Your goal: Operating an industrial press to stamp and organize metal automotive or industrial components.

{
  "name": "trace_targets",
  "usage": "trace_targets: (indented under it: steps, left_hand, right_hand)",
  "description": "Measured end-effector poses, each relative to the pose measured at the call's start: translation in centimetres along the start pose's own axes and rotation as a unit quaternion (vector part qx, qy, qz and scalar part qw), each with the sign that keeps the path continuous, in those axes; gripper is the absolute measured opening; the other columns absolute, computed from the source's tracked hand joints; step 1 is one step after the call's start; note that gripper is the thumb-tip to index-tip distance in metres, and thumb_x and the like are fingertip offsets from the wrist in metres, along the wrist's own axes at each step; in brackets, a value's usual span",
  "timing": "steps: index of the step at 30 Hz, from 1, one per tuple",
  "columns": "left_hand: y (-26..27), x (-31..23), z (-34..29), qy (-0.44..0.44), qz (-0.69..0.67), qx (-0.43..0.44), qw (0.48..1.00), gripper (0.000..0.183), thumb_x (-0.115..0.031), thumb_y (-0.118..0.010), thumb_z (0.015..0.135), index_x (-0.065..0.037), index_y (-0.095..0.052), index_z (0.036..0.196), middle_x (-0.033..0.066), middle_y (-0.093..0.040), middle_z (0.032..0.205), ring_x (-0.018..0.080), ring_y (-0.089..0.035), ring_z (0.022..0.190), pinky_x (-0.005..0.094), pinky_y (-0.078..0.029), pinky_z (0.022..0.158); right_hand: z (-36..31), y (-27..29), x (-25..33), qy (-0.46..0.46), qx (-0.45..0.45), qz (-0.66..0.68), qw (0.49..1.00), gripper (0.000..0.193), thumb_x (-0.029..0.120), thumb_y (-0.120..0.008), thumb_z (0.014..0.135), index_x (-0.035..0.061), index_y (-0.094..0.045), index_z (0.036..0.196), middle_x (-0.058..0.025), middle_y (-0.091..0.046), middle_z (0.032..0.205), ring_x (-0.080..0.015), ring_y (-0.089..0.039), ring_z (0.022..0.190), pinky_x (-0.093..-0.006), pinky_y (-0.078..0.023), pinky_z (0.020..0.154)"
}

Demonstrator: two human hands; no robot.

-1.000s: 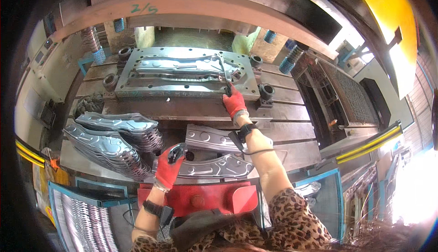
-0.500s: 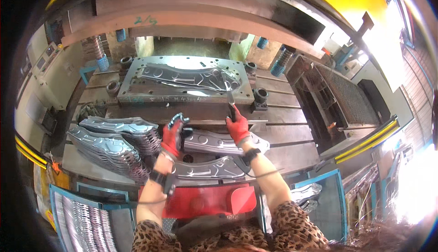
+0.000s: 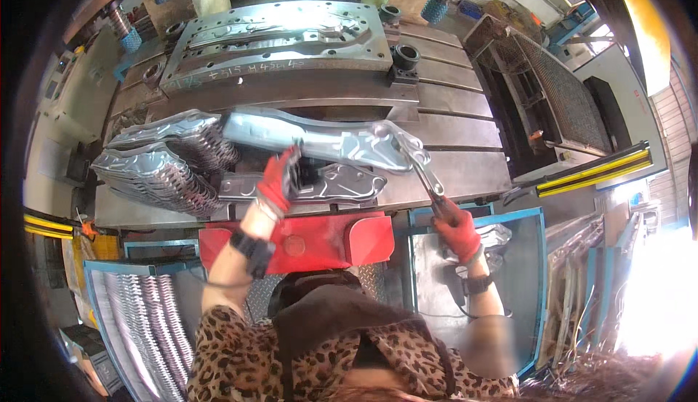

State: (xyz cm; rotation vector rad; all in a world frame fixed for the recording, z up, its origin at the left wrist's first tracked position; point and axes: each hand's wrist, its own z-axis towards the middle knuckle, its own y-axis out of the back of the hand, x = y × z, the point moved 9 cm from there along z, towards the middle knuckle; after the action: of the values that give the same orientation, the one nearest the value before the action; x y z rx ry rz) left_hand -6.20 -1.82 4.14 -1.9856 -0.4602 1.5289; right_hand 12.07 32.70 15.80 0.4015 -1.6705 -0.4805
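Observation:
My right hand (image 3: 458, 233), in a red glove, is closed around metal tongs (image 3: 427, 174) with a dark grip. The tongs' tip meets the right end of a long, shiny stamped metal panel (image 3: 342, 146). My left hand (image 3: 276, 182), also red-gloved, is at that panel's near edge, left of its middle. Blur and a dark object beside the fingers hide whether they grip it. Nearer to me lies another stamped panel (image 3: 338, 185), partly covered by my left hand. Beyond both panels sits the steel die (image 3: 291, 60), its shaped face catching bright light.
Nested stacks of stamped panels (image 3: 156, 162) stand at the left. A red box-like piece (image 3: 291, 245) lies in front of me. Blue-framed racks flank me, the left one (image 3: 142, 315) full of metal parts. Guide posts (image 3: 440, 2) rise behind the die. A yellow-black bar (image 3: 596, 173) is at right.
The tongs have come back from the die toward me and to the right, and now meet a panel at the bed's front. My left hand is at that panel's edge. The view has tilted down.

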Motion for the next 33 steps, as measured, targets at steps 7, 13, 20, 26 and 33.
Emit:
trace_targets:
  steps: [7,13,20,26,33]
  left_hand:
    - [4.2,4.4,-8.3,0.169,0.032,-0.101,0.980,0.047,-0.044,-0.048,0.089,0.000,-0.057,0.102,0.0171,-0.063,0.076,0.0315,-0.063,0.062,0.0422,-0.054,0.050]
    - [8.6,5.3,-8.8,0.244,0.151,-0.161,0.944,0.053,-0.048,-0.046,0.088,0.003,-0.059,0.086,0.0165,-0.061,0.063,0.0310,-0.059,0.047,0.0422,-0.052,0.044]
    - [9.2,5.5,-8.3,0.207,0.131,-0.211,0.946,0.046,-0.040,-0.048,0.088,0.005,-0.056,0.080,0.0191,-0.061,0.064,0.0319,-0.059,0.046,0.0447,-0.051,0.037]
    - [6.0,6.1,-9.3,0.324,0.109,-0.119,0.932,0.050,-0.044,-0.045,0.090,0.004,-0.057,0.080,0.0192,-0.062,0.069,0.0318,-0.061,0.051,0.0457,-0.054,0.044]
    - [-4.1,3.5,-5.2,0.187,-0.018,0.022,0.982,0.049,-0.042,-0.038,0.095,0.003,-0.057,0.098,0.0192,-0.065,0.084,0.0290,-0.065,0.072,0.0389,-0.055,0.069]
  right_hand:
    - [-1.2,-4.9,-3.1,-0.025,0.099,-0.032,0.994,0.058,0.014,-0.061,0.074,0.0050,-0.046,0.129,-0.0193,-0.064,0.087,-0.0163,-0.060,0.070,-0.0314,-0.049,0.068]
    - [1.2,-8.9,-2.2,0.003,0.099,0.002,0.995,0.054,0.011,-0.060,0.077,0.0059,-0.047,0.128,-0.0099,-0.061,0.082,-0.0136,-0.058,0.067,-0.0282,-0.048,0.060]
    - [1.3,-8.3,-3.9,-0.139,0.159,0.401,0.891,0.051,0.002,-0.057,0.079,0.0015,-0.046,0.129,-0.0001,-0.057,0.083,-0.0090,-0.053,0.065,-0.0240,-0.047,0.057]
    - [5.0,-3.0,-6.1,-0.023,-0.123,-0.066,0.990,0.054,0.017,-0.060,0.074,0.0048,-0.049,0.125,-0.0162,-0.063,0.079,-0.0265,-0.060,0.071,-0.0347,-0.048,0.068]
    - [2.1,-2.1,-3.2,0.000,-0.118,-0.077,0.990,0.053,0.017,-0.057,0.074,0.0074,-0.049,0.126,-0.0206,-0.062,0.082,-0.0304,-0.060,0.080,-0.0386,-0.047,0.071]
